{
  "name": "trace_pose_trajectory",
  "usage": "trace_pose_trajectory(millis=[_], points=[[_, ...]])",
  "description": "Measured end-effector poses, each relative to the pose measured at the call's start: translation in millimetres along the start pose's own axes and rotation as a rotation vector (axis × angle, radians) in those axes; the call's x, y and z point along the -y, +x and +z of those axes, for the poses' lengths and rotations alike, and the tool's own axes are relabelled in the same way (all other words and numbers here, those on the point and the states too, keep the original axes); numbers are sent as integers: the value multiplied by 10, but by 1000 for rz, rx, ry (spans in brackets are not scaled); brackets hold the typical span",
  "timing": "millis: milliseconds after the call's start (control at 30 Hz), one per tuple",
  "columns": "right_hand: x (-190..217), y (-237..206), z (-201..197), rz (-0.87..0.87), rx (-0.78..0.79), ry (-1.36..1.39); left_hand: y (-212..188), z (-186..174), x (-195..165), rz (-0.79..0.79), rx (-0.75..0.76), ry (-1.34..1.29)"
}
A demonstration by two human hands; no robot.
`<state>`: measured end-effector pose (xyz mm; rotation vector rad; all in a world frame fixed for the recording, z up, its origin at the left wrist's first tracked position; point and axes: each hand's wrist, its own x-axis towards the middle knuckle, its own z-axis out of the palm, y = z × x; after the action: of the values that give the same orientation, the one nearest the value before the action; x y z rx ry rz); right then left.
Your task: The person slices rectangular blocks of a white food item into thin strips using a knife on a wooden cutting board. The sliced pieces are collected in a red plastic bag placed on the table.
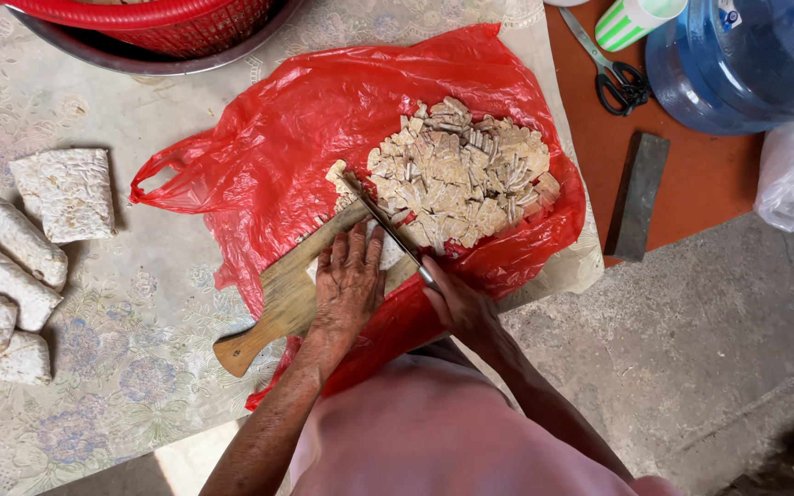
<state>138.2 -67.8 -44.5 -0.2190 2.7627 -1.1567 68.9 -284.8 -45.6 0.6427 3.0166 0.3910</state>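
Near the front edge of the tabletop — board: a wooden cutting board lies on a red plastic bag, handle toward the front-left corner.
Left hand: the left hand lies flat on the board, fingers spread and gripping nothing, pressing what seems a pale piece, mostly hidden beneath.
Right hand: the right hand is closed around the handle of a knife, blade angled across the board's far end.
Done: a heap of cut tempeh pieces sits on the bag past the board — too many to count.
Left: six whole tempeh blocks wait at the left edge, one square, five oblong.
Judgement: roughly midway.
Right edge: one pair of scissors, one dark sharpening stone, one blue water jug.
Back edge: one red basket.
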Motion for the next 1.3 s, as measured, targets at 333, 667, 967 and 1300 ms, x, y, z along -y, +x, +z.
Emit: trace_pose_trajectory(millis=[333, 667, 967, 1300], points=[[111, -641, -519, 315, 231, -121, 25, -6, 29, -4, 44, -6], [-49, 114, -82, -58, 15, 58, 41, -50, 49, -4, 34, -49], [30, -496, -355, 226, 178, -155, 25, -5, 29, -7, 14, -25], [-34, -100, -286, -14, 29, 24, 50, 1, 83, -18, -16, -66]])
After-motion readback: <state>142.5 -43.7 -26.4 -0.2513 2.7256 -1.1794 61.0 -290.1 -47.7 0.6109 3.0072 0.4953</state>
